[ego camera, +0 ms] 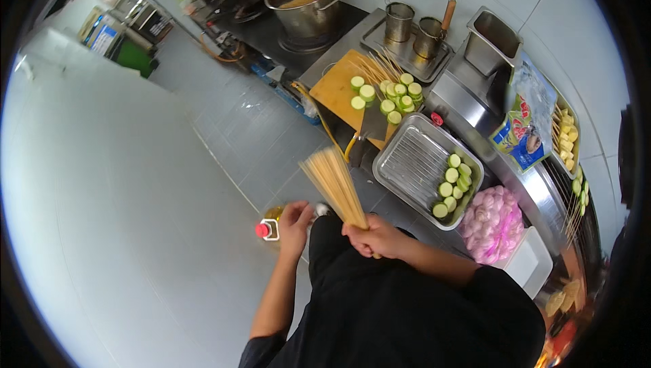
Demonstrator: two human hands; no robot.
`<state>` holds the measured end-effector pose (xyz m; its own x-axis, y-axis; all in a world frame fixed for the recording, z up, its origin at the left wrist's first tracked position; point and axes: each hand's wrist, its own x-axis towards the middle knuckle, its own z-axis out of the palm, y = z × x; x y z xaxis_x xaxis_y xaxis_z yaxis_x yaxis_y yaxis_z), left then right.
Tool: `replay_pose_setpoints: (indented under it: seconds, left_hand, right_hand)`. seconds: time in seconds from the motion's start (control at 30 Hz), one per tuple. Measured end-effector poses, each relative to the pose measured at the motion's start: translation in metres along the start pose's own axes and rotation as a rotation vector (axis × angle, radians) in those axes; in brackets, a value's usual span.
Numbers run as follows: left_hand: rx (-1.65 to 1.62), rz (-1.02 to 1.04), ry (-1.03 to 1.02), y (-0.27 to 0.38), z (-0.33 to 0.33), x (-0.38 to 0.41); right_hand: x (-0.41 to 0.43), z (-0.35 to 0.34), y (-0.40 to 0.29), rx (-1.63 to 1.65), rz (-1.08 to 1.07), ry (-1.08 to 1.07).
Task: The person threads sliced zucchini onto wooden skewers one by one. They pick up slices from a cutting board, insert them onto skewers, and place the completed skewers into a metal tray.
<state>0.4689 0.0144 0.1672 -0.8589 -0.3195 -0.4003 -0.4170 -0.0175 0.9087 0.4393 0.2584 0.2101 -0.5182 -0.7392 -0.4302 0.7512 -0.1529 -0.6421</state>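
My right hand [379,238] grips a thick bundle of bamboo skewers [335,187] near its lower end, in front of my body; the far ends fan out and look blurred. My left hand [296,225] hangs lower left, fingers loosely bent, with nothing visible in it. Beyond it on the floor stands an oil bottle with a red cap [262,230]. To the right, a metal tray [407,164] holds cut zucchini pieces [450,190] along one side. More zucchini pieces [399,94], several on skewers, lie on a wooden cutting board [333,88] beside a cleaver [375,121].
A large stockpot [305,17] stands on the stove at the back. Two strainer baskets [400,19] rest in a metal tray. On the right are a deep steel container [491,45], a printed plastic bag [526,113], skewered yellow cubes [567,136] and a pink bag of garlic [493,223].
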Motion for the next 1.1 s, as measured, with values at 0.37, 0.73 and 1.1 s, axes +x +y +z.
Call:
replay_pose_setpoints:
  seconds: [0.37,0.73,1.1]
  left_hand:
    - [1.059,0.530,-0.641,0.080,0.195,0.335]
    - [1.447,0.569,-0.929,0.095,0.259,0.380]
    - [0.826,0.482,-0.954,0.113,0.181,0.407]
  right_hand:
    - [0.092,-0.005,-0.012,0.640,-0.429,1.049]
    - [0.153,0.045,-0.027,0.940,-0.707,1.295]
    - [0.211,-0.050,-0.060,0.751,-0.506,1.022]
